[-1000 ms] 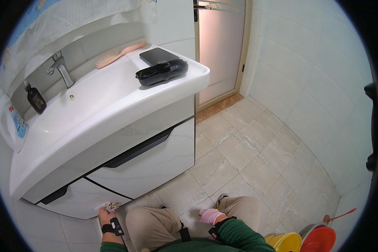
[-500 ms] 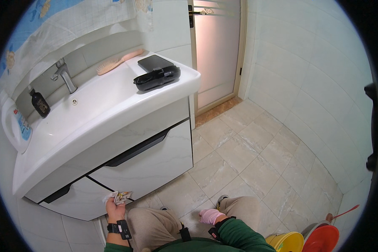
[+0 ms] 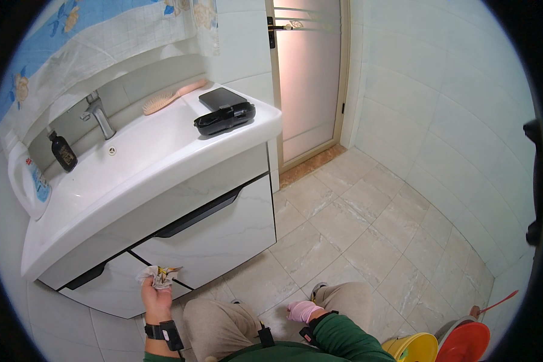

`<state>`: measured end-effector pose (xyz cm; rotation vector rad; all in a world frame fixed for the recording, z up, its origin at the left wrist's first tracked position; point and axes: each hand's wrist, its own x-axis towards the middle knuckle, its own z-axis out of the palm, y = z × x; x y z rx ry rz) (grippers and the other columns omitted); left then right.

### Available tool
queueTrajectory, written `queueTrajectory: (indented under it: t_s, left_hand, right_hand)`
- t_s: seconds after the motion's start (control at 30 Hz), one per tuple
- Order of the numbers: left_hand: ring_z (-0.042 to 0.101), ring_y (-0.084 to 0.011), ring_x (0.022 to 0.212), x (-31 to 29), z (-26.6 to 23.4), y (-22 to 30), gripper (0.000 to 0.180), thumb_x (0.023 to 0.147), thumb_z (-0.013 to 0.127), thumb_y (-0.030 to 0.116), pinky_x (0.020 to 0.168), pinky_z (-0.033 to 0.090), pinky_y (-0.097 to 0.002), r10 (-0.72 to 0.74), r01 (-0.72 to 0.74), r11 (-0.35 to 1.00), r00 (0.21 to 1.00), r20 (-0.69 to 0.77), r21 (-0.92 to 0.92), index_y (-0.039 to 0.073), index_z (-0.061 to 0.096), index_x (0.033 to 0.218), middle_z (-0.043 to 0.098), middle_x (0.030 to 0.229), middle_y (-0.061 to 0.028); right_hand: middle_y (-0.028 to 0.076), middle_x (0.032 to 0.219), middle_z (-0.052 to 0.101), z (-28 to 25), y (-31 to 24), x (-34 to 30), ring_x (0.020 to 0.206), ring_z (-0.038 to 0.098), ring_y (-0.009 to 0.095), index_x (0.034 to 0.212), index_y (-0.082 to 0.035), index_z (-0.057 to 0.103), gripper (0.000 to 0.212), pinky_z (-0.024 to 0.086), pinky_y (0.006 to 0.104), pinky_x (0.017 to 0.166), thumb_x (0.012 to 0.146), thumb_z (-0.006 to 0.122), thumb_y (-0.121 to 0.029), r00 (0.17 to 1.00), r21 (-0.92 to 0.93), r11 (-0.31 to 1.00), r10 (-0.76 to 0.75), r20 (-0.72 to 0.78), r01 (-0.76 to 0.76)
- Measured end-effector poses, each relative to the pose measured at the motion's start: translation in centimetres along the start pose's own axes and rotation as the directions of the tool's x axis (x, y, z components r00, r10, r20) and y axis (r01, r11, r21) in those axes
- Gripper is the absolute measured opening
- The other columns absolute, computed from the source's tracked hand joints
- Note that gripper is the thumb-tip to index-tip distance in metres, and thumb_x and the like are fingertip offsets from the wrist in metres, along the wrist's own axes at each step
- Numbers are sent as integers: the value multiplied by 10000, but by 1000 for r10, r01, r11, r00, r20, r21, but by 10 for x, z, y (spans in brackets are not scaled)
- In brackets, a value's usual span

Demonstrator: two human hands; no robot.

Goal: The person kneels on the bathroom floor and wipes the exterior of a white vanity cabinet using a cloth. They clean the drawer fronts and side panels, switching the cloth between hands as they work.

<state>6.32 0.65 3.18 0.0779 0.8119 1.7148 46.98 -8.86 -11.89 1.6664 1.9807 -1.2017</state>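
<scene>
My left hand [image 3: 155,295] is closed around a crumpled whitish cloth or tissue [image 3: 157,276] with yellow and dark patches. It holds this just in front of the lower drawers of the white vanity cabinet [image 3: 223,232], and whether the cloth touches the front I cannot tell. Between my knees, my right hand [image 3: 303,311] is low and curled, with a pink covering on it that looks like a glove. Its fingers are bunched together, and anything inside them is hidden. Dark straps with small devices circle both wrists.
On the white basin [image 3: 163,136] are a faucet [image 3: 98,117], dark bottle [image 3: 63,152], white jug [image 3: 29,181], peach hairbrush [image 3: 174,96], flat dark object [image 3: 222,99] and black case [image 3: 224,119]. A yellow bucket [image 3: 411,349] and red basin [image 3: 464,342] stand lower right. The frosted door [image 3: 308,84] is beyond.
My left hand has shifted left and slightly up along the cabinet front, carrying the crumpled cloth. My right hand stays in place. The view has tilted slightly.
</scene>
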Motion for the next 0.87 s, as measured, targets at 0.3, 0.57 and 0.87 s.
queueTrajectory:
  t_s: [0.3, 0.57, 0.87]
  left_hand:
    - [597, -299, 1096, -36, 46, 31, 305, 887, 448, 32, 946, 501, -474, 162, -164, 986, 978, 130, 7, 36, 520, 1183, 603, 1179, -121]
    - [588, -297, 1114, -49, 49, 24, 326, 893, 462, 35, 951, 491, -466, 251, -263, 965, 919, 302, 0, 46, 525, 1212, 598, 1215, -120]
    - [564, -256, 1111, -64, 6, -96, 496, 765, 554, -91, 1001, 446, -429, -216, 98, 960, 857, 468, 264, 80, 529, 1230, 606, 1145, -72]
  right_hand:
    - [175, 1182, 642, -2, 0, -6, 1115, 598, 353, 1141, -66, 657, 405, 475, 429, 920, 831, 603, -322, 1000, 2, 1000, -2, -12, 2]
    - [170, 1211, 630, -1, 2, -5, 1138, 590, 343, 1160, -68, 647, 414, 472, 422, 936, 835, 578, -315, 1000, -21, 1000, -4, -11, 4]
    - [169, 1308, 569, 6, 3, 1, 1214, 542, 315, 1270, -63, 576, 575, 425, 390, 1003, 838, 601, -442, 985, 389, 911, -85, -152, 138]
